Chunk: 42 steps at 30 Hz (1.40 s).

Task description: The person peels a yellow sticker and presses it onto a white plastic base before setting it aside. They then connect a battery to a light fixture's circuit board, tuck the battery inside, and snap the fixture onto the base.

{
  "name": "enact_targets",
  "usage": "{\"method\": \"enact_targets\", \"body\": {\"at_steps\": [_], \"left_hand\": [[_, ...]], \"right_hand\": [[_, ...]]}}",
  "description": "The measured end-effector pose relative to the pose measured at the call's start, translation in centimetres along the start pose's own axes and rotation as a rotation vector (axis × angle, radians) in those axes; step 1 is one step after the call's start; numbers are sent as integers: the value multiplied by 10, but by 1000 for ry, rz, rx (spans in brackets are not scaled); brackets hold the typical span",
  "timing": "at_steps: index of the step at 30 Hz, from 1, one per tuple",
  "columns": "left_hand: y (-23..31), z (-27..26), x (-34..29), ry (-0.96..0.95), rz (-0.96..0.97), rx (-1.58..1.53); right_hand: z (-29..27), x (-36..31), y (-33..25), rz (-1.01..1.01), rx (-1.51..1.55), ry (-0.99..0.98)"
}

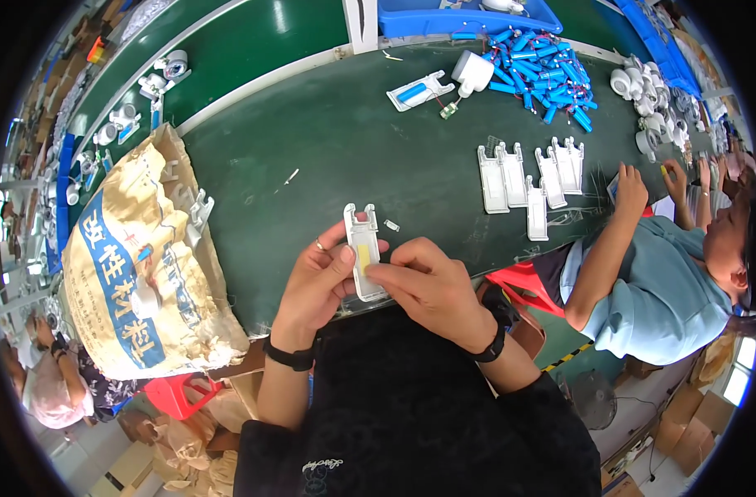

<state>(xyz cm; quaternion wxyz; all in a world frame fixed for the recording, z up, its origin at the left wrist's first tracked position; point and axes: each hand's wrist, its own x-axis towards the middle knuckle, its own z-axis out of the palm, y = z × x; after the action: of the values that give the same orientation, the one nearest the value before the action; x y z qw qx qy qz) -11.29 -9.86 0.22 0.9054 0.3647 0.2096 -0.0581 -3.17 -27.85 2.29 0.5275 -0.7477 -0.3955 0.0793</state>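
My left hand grips a white plastic housing, a long shallow tray with two prongs at its far end. A pale yellow strip lies lengthwise inside it. My right hand is closed in a pinch, thumb and forefinger at the strip's near end; the fingertips partly hide what they hold. Just beyond the housing a small white piece rests on the green table. To the right lie several similar white housings, set out side by side.
At left bulges a large paper sack with white parts in it. A heap of blue battery cells lies far right, before a blue bin. Beside it are a white lamp head and white round parts. A co-worker sits at right.
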Motion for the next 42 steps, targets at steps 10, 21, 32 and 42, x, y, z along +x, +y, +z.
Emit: {"method": "enact_targets", "body": {"at_steps": [10,21,32,42], "left_hand": [[3,3,-3,18,16,110],[1,6,0,48,-17,135],[8,9,-1,0,-53,237],[6,46,36,30,-128,198]], "right_hand": [[6,2,-3,-107,-116,13],[8,-5,0,-24,-176,-49],[-3,4,8,239,265,-37],[-53,-14,47,370,622,488]]}}
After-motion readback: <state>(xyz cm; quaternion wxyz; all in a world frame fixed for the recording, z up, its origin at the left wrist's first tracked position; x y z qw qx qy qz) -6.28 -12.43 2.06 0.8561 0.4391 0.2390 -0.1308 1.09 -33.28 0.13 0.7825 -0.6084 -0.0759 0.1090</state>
